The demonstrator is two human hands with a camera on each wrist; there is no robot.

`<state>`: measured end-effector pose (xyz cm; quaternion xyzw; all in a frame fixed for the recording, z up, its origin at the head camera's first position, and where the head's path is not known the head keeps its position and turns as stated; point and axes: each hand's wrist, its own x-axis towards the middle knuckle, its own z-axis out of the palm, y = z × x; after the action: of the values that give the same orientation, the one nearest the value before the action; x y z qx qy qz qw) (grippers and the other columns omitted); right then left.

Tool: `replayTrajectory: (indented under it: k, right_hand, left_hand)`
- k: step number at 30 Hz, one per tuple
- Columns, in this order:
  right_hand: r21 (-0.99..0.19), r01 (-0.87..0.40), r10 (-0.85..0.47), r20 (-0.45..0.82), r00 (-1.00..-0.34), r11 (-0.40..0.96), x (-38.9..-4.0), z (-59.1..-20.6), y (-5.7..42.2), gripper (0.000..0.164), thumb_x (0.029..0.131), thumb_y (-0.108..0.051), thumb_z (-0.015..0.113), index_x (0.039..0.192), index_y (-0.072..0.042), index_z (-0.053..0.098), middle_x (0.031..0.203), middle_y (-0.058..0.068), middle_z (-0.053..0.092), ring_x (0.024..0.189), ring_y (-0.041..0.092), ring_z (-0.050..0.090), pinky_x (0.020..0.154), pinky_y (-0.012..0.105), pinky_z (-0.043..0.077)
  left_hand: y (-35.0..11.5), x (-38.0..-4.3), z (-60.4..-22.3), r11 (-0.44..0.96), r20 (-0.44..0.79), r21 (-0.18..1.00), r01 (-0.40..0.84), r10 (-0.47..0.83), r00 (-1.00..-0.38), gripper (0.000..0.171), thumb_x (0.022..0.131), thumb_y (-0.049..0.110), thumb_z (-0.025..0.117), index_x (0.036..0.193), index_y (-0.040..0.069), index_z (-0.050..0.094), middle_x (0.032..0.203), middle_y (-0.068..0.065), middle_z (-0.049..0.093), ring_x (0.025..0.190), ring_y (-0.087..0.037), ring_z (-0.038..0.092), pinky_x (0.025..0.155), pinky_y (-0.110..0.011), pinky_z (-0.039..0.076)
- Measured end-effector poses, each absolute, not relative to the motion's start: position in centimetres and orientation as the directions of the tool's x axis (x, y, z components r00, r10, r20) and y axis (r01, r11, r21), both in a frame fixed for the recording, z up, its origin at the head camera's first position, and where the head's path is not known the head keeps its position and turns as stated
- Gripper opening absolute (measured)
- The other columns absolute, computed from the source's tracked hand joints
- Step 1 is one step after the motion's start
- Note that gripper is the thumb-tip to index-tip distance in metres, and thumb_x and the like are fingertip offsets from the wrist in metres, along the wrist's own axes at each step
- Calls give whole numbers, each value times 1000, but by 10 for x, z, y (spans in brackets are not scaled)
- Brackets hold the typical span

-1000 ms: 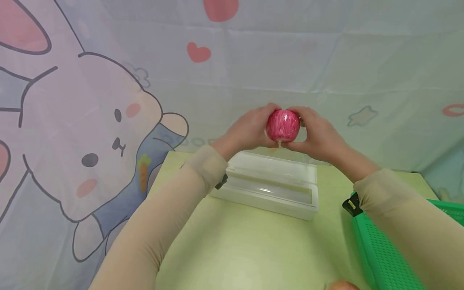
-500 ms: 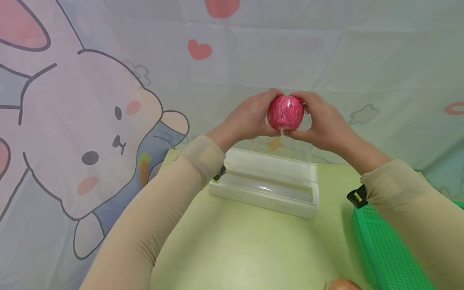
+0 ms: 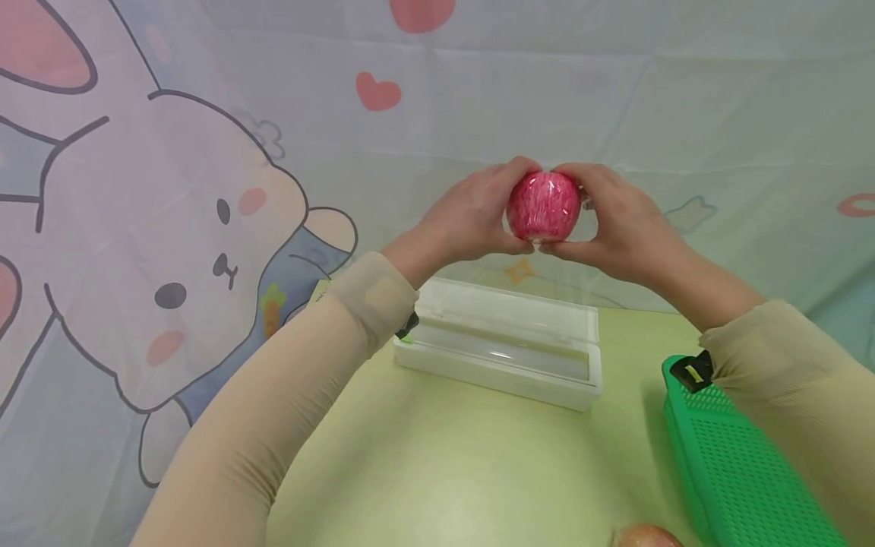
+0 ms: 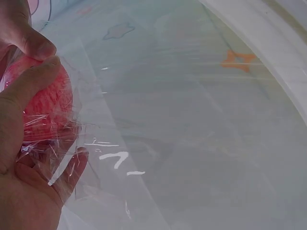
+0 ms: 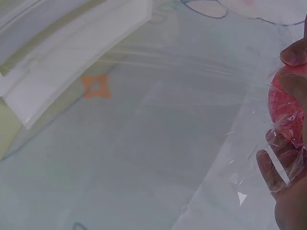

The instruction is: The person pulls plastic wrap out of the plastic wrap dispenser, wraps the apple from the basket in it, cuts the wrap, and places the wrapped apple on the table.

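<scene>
A red-pink apple (image 3: pixel 544 207) in crinkled clear cling film (image 4: pixel 53 136) is held up in front of the printed backdrop. My left hand (image 3: pixel 472 213) grips its left side, and my right hand (image 3: pixel 625 224) grips the right side, thumbs underneath and fingers on top. Loose film bunches around the apple and the fingers in both wrist views, with faint shiny streaks running off it. Below and beyond the hands, on the table, stands a long white box (image 3: pixel 499 380) with its lid (image 3: pixel 513 308) raised, resembling a cling film dispenser.
A green perforated plastic basket (image 3: pixel 752 463) stands at the right, partly behind the right sleeve. At the bottom edge a round reddish-brown thing (image 3: pixel 645 536) shows in part. The pale green table (image 3: pixel 444 471) ends at a backdrop with a printed rabbit (image 3: pixel 198 251).
Both hands have raised the apple and brought it slightly to the right and closer to the head camera. The film tail hanging beneath the apple shows less now.
</scene>
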<state>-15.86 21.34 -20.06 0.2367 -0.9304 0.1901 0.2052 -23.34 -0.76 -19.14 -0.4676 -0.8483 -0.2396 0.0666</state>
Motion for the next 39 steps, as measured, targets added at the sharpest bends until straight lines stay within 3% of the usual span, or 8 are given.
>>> replayTrajectory:
  k: [17,27,39]
  right_hand:
    - [-193,-526,-374,507,-777,828,-149,-184,211,89,78,-9,96,151,-3,44,141,20,57,113,34,60,91,55,59]
    - [-130,-611,-456,549,-701,781,-128,-188,208,90,71,-8,101,145,-1,51,130,13,64,100,22,62,72,38,59]
    - [-193,-673,-486,557,-674,714,-96,-217,196,93,65,-16,104,143,-6,54,125,6,65,102,11,58,66,30,60]
  left_hand:
    - [-12,-225,-175,431,385,314,846,756,-529,79,85,29,92,149,13,47,140,-2,62,125,-15,60,104,-22,50]
    - [-24,-204,-182,352,424,295,889,785,-451,75,83,28,93,144,8,54,128,-2,67,115,-15,62,99,-28,53]
    - [-46,-169,-202,354,348,296,887,825,-445,79,82,36,94,144,10,54,132,-1,66,114,-12,63,94,-26,55]
